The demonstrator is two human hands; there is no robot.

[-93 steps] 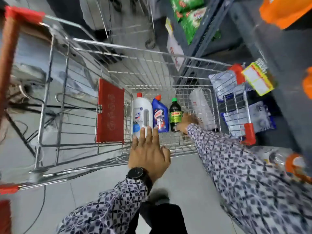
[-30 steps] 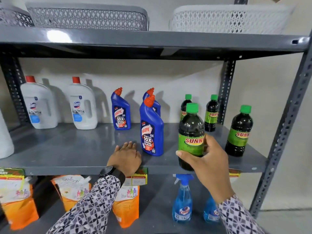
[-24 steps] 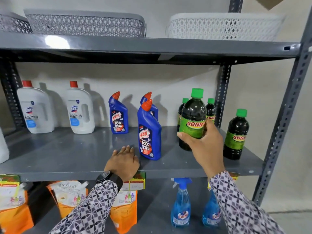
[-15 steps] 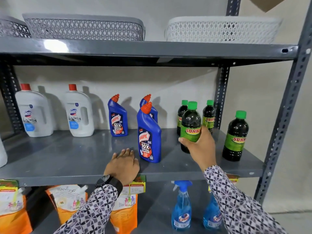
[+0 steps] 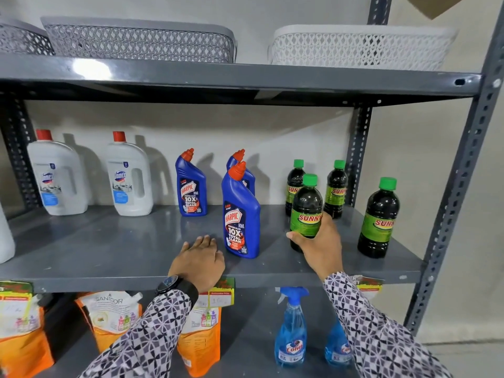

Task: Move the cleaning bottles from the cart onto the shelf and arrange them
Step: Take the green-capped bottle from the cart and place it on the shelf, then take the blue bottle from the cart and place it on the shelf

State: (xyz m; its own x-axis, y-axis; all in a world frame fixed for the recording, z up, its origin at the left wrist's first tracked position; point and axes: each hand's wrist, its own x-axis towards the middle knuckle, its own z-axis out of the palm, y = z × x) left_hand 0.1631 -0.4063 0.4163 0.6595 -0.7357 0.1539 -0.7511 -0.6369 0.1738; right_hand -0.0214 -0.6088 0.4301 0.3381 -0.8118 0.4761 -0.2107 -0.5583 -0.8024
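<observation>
Right hand [image 5: 323,248] fingers wrap the green-capped bottle [image 5: 306,211]; left hand [image 5: 200,261] lies flat on the shelf [image 5: 109,249].

Bottles [image 5: 241,214] on shelf [image 5: 109,249], baskets [image 5: 360,47] above

Left sleeve [image 5: 141,336]: long, patterned fabric, repeating dark grey, black and white pinwheel-diamond print. Right sleeve [image 5: 381,331]: same print, cuff at wrist. Wristwatch [image 5: 170,285]: black round face, black strap, at 7 o'clock of left hand [image 5: 200,261].
</observation>
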